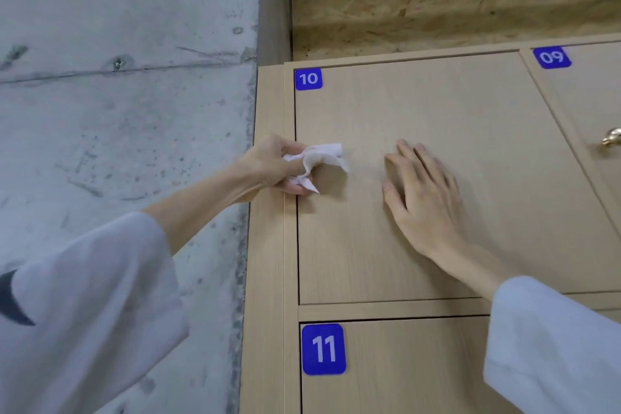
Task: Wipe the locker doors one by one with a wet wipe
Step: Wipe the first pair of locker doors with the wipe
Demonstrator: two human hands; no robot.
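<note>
Left hand (272,166) grips crumpled wipe (322,158) at left edge of door 10 (437,104). Right hand (420,191) lies flat, fingers straight, on same door.

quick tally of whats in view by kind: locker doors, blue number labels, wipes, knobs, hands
locker doors: 3 (door 10, door 09, door 11)
blue number labels: 3 (10, 09, 11)
wet wipe: 1
brass knob: 1
hands: 2 (left hand, right hand)
total: 10

Crumpled white wet wipe (322,158) against closed wood-grain locker door 10 (437,104)
</note>
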